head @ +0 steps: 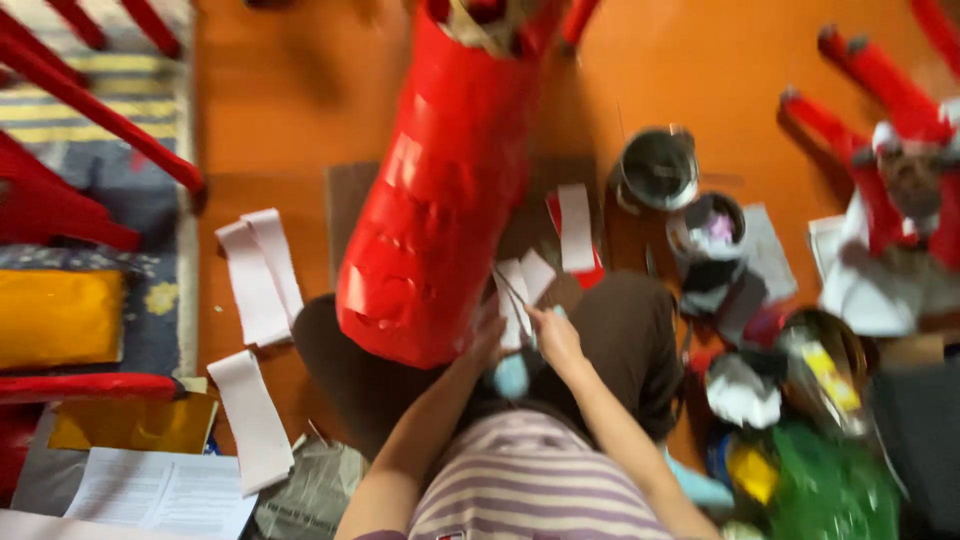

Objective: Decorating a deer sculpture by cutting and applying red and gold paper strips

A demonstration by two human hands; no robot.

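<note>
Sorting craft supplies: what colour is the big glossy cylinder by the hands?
Red, clearest in the head view: big glossy cylinder.

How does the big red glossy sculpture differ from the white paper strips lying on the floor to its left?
The big red glossy sculpture is bulky, rounded and shiny; the white paper strips are flat, thin and matte. The sculpture rests against the person's lap by the left hand; the strips lie loose, untouched. Both sit over the orange floor.

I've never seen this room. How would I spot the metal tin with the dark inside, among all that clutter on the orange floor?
Start from the big glossy red shape standing in the middle of the orange floor. Look to its right, past the white paper strip: the metal tin is the round one farthest up. Unlike the tin just below it, which holds pale, purplish stuff, its inside looks dark and grey.
</note>
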